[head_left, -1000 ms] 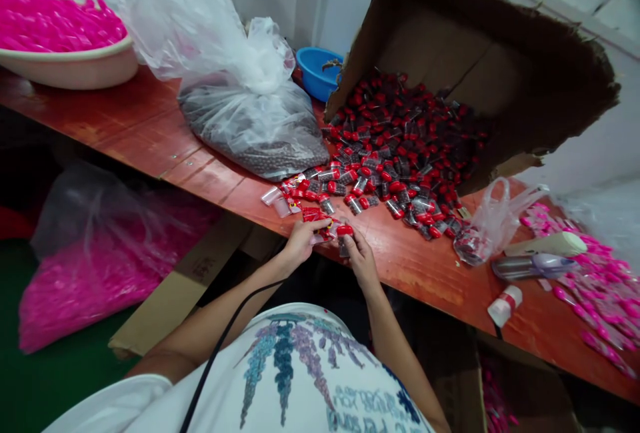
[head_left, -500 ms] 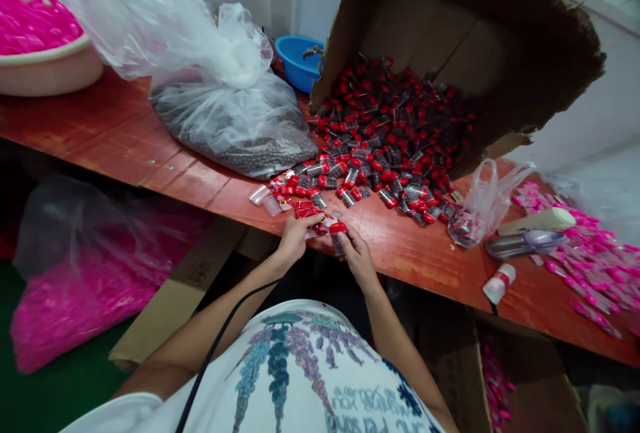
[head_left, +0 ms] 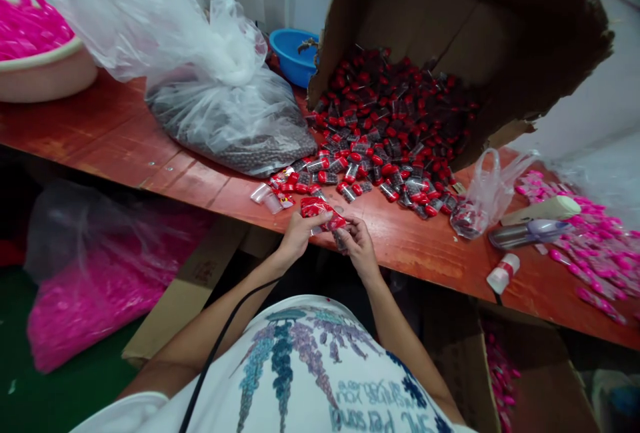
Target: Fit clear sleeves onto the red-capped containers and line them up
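Both my hands are busy, close together at the near edge of the worktop (head_left: pixel 425 253), wrists angled in toward each other. My left grip (head_left: pixel 296 236) is closed in a pinch, thumb laid along the top of a red packet (head_left: pixel 315 206), which pokes out past my fingers toward the worktop and spreads across the gap to the other hand. On the other side, my right grip (head_left: pixel 361 246) is closed too, thumb and fingertips pressing a small dark-filled tube (head_left: pixel 339 239) right up against the packet. There's red just by those right fingertips, and whether that's the tube's cap or the packet's corner I can't tell; they overlap too closely. Now the arms: both reach forward from my sides, the left forearm slanting up and to the right, the right one slanting up and to the left, so the hands meet in front of my white shirt (head_left: pixel 300 359). A black cable (head_left: pixel 220 346) runs across the left forearm. Just ahead of my left fingers lie a couple of clear tubes (head_left: pixel 273 203), and beyond the hands a heap of red-capped tubes (head_left: pixel 395 119) spills out of the tipped cardboard box (head_left: pixel 400 13), with a knotted plastic bag (head_left: pixel 230 119) sitting beside it, dark beads inside.
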Demonstrator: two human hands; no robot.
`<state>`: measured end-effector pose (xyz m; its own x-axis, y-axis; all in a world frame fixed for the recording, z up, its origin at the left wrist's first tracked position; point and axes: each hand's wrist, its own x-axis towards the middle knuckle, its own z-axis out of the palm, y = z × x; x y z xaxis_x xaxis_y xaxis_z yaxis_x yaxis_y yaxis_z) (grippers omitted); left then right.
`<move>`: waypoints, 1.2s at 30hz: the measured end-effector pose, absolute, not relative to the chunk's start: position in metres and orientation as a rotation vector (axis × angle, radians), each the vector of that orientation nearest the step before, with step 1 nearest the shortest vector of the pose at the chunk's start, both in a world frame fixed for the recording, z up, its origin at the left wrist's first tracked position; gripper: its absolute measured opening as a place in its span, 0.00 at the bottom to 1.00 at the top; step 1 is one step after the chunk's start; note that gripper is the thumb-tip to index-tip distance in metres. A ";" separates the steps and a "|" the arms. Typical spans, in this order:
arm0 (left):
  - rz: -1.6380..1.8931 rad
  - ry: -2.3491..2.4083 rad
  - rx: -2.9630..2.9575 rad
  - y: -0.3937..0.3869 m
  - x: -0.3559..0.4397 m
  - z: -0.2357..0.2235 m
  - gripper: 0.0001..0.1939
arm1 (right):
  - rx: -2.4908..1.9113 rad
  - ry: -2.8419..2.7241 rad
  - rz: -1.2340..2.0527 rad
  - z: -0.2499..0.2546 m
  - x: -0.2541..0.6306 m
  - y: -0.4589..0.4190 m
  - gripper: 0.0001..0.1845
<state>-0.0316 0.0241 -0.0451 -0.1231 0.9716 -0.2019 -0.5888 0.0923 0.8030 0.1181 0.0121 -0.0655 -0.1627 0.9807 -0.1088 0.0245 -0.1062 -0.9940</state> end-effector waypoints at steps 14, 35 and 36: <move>1.437 0.903 0.670 0.020 -0.027 -0.042 0.11 | -1.171 -1.273 1.338 -0.061 0.117 0.010 0.16; 1.398 0.860 0.692 0.021 -0.026 -0.046 0.27 | -1.136 -1.282 1.242 -0.061 0.117 0.008 0.18; 1.391 0.847 0.683 0.021 -0.026 -0.045 0.26 | -1.117 -1.277 1.251 -0.062 0.117 0.009 0.19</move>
